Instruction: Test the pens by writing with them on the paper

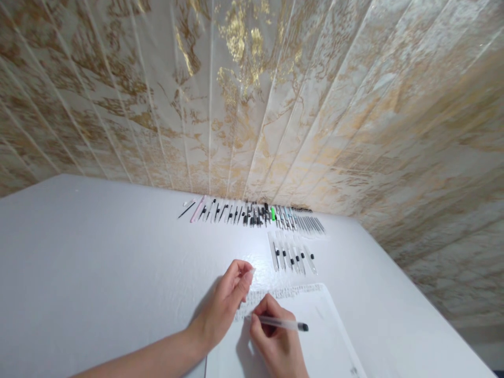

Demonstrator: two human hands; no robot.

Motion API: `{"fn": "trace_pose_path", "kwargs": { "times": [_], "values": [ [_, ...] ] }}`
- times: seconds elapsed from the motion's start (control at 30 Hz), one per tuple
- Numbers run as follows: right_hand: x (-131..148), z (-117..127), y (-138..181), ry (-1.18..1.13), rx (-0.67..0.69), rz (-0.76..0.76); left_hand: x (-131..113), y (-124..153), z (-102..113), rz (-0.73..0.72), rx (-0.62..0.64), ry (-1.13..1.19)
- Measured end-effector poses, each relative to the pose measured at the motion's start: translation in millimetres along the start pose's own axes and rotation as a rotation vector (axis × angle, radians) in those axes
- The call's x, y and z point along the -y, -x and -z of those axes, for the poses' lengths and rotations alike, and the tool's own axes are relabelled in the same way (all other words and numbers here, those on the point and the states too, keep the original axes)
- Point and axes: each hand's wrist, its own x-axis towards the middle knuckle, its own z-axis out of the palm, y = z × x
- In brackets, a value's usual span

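Observation:
My right hand [275, 336] grips a clear-barrelled pen [289, 324] with a black end. Its tip rests on or just over a white sheet [326, 336], beside rows of small dark handwriting [291, 292] along the sheet's upper part. To the left, my left hand [228, 294] is closed in a pinch above the sheet's upper left corner. A small pale bit shows at those fingertips, too small to name. The sheet's lower part runs out of view, and my right hand covers some of its middle.
Several pen parts [293, 257] with black pieces lie beyond the sheet on the white table [118, 262]. Farther back, a long row of pens and refills [236, 215] includes a bright green piece [273, 213]. A gold-patterned wall [236, 105] rises behind the table.

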Motion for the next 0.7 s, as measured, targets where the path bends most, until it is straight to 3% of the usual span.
{"fn": "trace_pose_path", "kwargs": {
  "times": [0.7],
  "values": [
    [-1.2,0.7,-1.1,0.028,-0.001,0.021,-3.8,-0.4,-0.4,-0.013,0.006,0.007]
  ]
}}
